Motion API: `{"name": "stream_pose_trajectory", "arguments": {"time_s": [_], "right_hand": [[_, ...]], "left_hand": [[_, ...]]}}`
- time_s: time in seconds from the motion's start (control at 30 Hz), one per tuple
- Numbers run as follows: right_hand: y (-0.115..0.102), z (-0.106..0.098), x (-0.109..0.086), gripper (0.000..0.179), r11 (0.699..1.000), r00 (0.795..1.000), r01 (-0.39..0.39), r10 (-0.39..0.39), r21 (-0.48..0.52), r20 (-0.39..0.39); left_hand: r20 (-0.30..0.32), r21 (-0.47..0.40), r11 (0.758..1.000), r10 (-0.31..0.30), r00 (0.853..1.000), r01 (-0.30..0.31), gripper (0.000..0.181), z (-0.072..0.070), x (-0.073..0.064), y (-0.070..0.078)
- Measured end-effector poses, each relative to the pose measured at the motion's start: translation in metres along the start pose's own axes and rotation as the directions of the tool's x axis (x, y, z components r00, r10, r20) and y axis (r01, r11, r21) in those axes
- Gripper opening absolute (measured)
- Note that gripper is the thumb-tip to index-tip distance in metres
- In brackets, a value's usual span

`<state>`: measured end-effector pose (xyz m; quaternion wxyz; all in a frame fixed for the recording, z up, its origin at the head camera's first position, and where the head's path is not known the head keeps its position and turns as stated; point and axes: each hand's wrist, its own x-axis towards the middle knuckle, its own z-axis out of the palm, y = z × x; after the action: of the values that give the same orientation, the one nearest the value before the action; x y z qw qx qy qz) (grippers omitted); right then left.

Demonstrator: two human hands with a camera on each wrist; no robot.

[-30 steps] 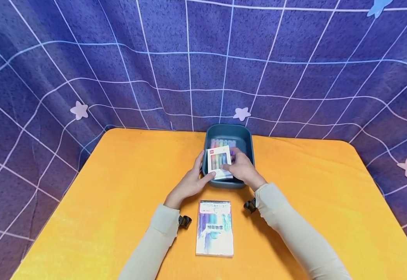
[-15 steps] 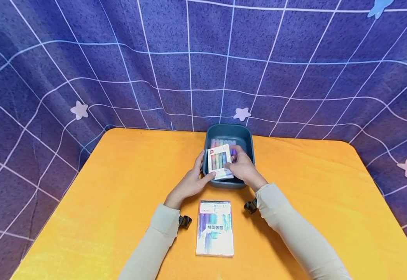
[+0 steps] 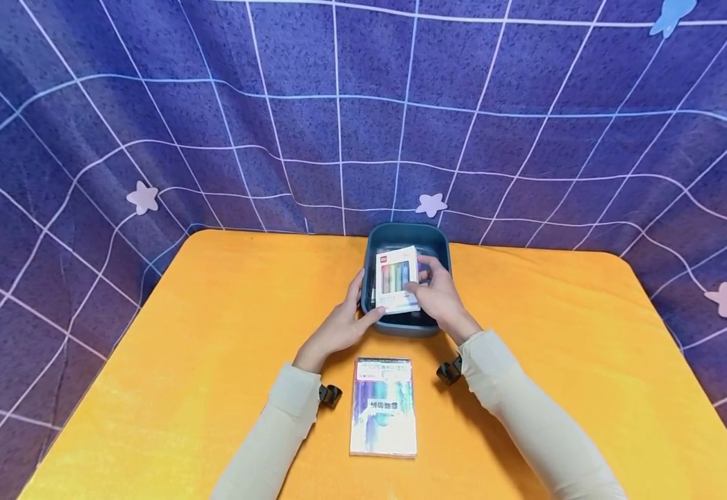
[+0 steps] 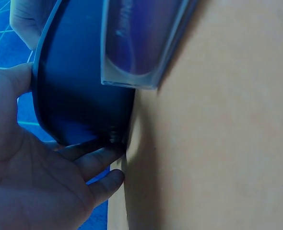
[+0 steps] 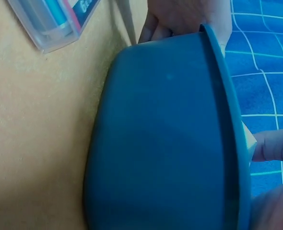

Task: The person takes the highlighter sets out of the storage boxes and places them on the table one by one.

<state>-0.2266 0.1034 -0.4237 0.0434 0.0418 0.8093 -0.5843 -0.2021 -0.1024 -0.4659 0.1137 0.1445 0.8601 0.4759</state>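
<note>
A white box of highlighters [image 3: 396,298] with a window showing several coloured pens is tilted over the dark teal bin [image 3: 407,329]. My right hand [image 3: 441,295] holds it at the right edge, thumb on its front and fingers behind. The left hand [image 3: 341,323] grips the bin's near left corner, thumb at the rim and fingers along the outer wall. In the left wrist view, those fingertips [image 4: 113,179] lie low by the tabletop. The right wrist view shows mostly the bin's outside [image 5: 165,124]; the box is almost hidden there.
A clear-lidded pack [image 3: 383,408] with a purple and teal print lies on the orange tabletop [image 3: 244,312] in front of the bin, between my forearms. Behind the table hangs a blue grid-patterned curtain [image 3: 307,125].
My right hand has moved the highlighter box away from me and slightly right. The row of coloured pens seen behind it earlier is now out of sight. My left hand stays put.
</note>
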Motion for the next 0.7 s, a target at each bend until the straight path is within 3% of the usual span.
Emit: {"name": "stream_pose_trajectory", "arguments": {"time_s": [0.3, 0.7], "right_hand": [[-0.008, -0.013, -0.011, 0.055, 0.997, 0.999, -0.036, 0.037, 0.066, -0.020], [-0.010, -0.027, -0.031, 0.052, 0.992, 1.000, 0.006, -0.003, 0.125, -0.024]], "left_hand": [[-0.001, -0.001, 1.000, 0.001, 1.000, -0.001, 0.090, 0.001, 0.002, -0.003], [-0.001, -0.006, 1.000, 0.008, 1.000, -0.008, 0.090, 0.001, 0.001, -0.003]]}}
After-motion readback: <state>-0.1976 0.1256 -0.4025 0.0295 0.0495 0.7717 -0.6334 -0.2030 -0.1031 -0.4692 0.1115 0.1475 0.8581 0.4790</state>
